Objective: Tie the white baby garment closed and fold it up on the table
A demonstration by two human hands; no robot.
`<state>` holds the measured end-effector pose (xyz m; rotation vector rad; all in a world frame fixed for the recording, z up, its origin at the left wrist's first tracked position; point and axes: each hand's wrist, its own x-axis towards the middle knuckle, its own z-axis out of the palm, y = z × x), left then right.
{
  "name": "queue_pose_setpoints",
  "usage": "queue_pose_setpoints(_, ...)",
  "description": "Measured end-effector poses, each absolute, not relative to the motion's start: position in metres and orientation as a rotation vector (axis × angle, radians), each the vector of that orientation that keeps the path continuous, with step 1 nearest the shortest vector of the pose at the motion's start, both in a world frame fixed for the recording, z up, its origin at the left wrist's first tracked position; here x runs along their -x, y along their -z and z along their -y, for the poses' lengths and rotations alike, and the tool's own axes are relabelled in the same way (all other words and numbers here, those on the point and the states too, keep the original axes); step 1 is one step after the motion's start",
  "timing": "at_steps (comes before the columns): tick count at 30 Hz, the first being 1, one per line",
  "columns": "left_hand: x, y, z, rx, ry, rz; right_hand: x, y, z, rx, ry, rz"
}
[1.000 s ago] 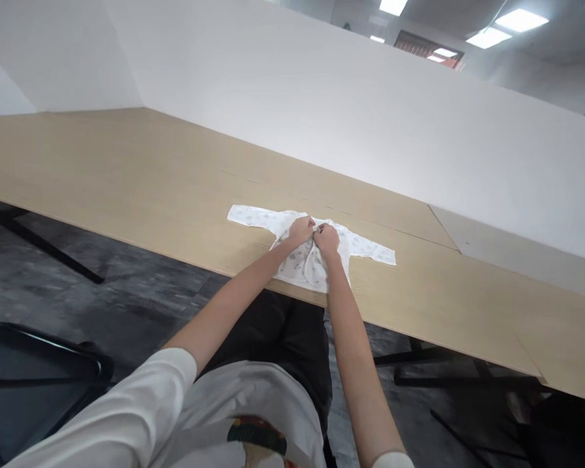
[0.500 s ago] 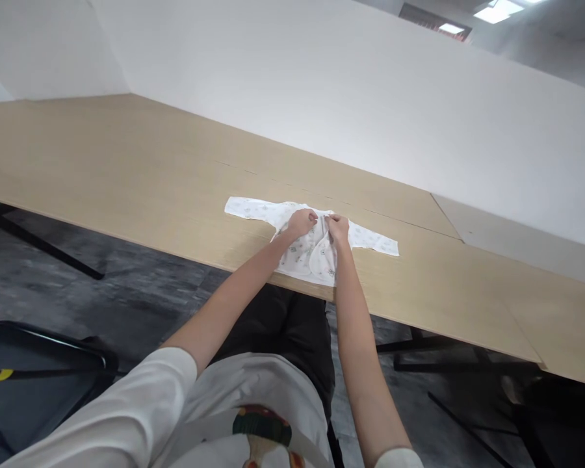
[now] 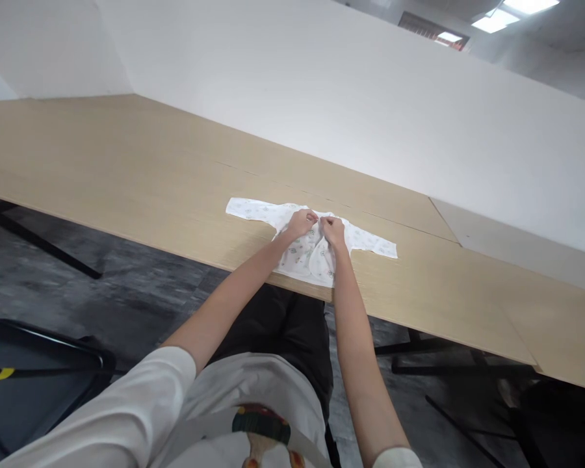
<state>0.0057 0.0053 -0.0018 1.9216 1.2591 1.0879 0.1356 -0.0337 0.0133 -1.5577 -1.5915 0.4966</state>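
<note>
A small white baby shirt (image 3: 296, 255) with a faint print lies spread on the tabletop, both sleeves stretched out sideways and its lower hem near the front edge. My left hand (image 3: 302, 223) is closed in a pinch at the neckline, left of the middle. Close beside it, my right hand (image 3: 333, 230) pinches the edge of the front opening just below the collar. The fingertips of both hands almost meet. What exactly lies between them is too small to make out beyond the shirt's fabric.
The long wooden table (image 3: 141, 169) runs across the view, backed by a white partition (image 3: 297, 84). A black chair (image 3: 39, 390) with a yellow strip stands at lower left. Dark table legs (image 3: 458, 369) show under the table at right.
My right hand has shifted slightly left, bringing its fingertips closer to my left hand and drawing the shirt's front edge along. My left hand stays nearly in place.
</note>
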Motion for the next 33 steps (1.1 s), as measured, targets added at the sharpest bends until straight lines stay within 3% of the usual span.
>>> queue_pose_setpoints(7, -0.006, -0.002, 0.000, -1.763, -1.130, -1.222, -0.133, -0.013, 0.034, 1.491, -0.646, 1.478)
queue_pose_setpoints(17, -0.005, -0.002, 0.002, -1.695, -1.163, -1.117, -0.136, -0.003, 0.031, 1.563, -0.421, 1.582)
queue_pose_setpoints(33, -0.002, 0.004, -0.005, -1.869, -1.213, -1.119, -0.135, -0.002, 0.029, 1.527, -0.442, 1.527)
